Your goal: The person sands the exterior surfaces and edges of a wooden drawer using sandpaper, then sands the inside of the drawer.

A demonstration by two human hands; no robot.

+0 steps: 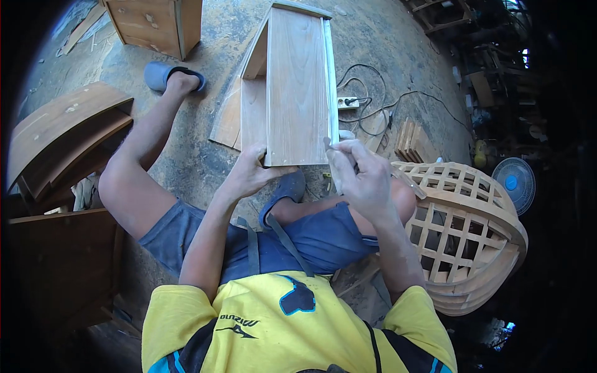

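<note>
A wooden drawer-like box (297, 87) stands in front of me, its long plain panel facing up and a pale strip along its right edge. My left hand (252, 174) grips its near left corner, with fingers at the side and thumb along the near edge. My right hand (360, 174) is closed in a pinch at the near right corner, against the pale edge. A small dark piece shows at its fingertips, too small to name.
A power strip (348, 103) with looped black cable lies right of the box. Small wooden boards (413, 142), a curved wooden lattice frame (460, 230) and a fan (513, 184) are at right. Curved wooden furniture (68, 127) stands left, a wooden cabinet (155, 25) at the back.
</note>
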